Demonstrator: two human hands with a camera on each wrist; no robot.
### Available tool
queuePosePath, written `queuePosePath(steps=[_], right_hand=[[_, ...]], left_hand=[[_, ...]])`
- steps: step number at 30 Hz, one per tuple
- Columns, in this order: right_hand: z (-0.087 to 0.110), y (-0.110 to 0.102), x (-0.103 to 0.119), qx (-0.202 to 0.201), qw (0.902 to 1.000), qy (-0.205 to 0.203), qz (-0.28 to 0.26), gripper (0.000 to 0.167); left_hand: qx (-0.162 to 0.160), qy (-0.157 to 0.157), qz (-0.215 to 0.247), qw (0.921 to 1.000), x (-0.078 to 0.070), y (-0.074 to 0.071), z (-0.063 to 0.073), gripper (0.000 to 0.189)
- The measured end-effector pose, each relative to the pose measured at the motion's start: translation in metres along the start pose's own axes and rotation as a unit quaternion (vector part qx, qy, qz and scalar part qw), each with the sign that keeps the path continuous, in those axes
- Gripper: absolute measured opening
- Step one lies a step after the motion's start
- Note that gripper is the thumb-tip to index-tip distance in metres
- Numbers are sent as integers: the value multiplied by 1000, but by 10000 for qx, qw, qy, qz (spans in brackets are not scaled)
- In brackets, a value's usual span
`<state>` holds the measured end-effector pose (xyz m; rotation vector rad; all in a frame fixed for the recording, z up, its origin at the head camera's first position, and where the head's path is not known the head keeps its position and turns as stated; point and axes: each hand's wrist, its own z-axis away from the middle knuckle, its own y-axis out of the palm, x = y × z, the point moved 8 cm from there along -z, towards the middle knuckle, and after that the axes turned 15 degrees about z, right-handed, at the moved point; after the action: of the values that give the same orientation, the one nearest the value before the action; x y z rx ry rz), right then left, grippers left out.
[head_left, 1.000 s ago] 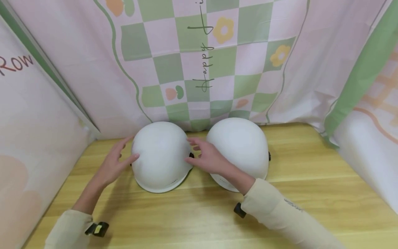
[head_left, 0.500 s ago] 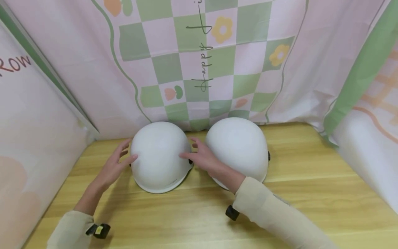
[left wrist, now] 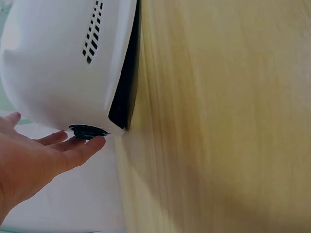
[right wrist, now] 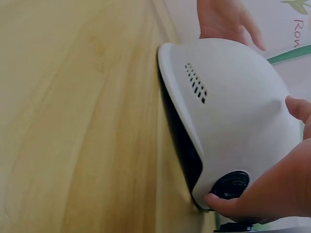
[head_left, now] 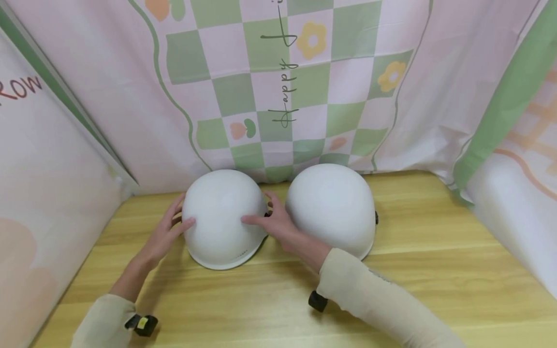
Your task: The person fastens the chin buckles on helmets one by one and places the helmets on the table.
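Note:
Two white helmets stand dome-up, side by side, on the wooden table (head_left: 243, 309). At the left helmet (head_left: 219, 208), my left hand (head_left: 160, 239) is against the left side, fingertips by a black round knob (left wrist: 86, 131) near the rim. My right hand (head_left: 280, 223) is at the opposite side, between the two domes. In the right wrist view a fingertip rests low at the rim beside another black knob (right wrist: 231, 184), and the thumb lies near the shell. Fingers of both hands look extended or slightly bent. Small vent slots (right wrist: 197, 83) mark the left helmet's front.
The right helmet (head_left: 332, 208) stands close by, partly behind my right wrist. A checkered green and pink curtain (head_left: 270, 96) hangs right behind both. A white cloth panel (head_left: 56, 169) rises at the left, and another cloth (head_left: 513, 212) at the right.
My right hand has moved left, away from the right helmet and up to the left helmet's side. My left hand has edged closer to its side. The helmets have not moved.

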<state>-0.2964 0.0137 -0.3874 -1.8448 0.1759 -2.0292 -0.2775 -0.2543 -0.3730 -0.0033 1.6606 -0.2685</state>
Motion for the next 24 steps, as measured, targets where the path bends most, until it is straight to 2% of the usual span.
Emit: queuePosePath(steps=[5,14,24], right_hand=[[-2,4,-2,-73,9998,-150,-66,95],[-5,7,-5,-10,9997,-231,-103,99],[-9,7,-6,-69,9999,-87,-96,99]], left_hand=[[-57,-10,174,9998,3,1,-1,76],[-108,-242,460,9986,12,3,-5,77],[-260,-199,559,9979,12,1,-3,75]])
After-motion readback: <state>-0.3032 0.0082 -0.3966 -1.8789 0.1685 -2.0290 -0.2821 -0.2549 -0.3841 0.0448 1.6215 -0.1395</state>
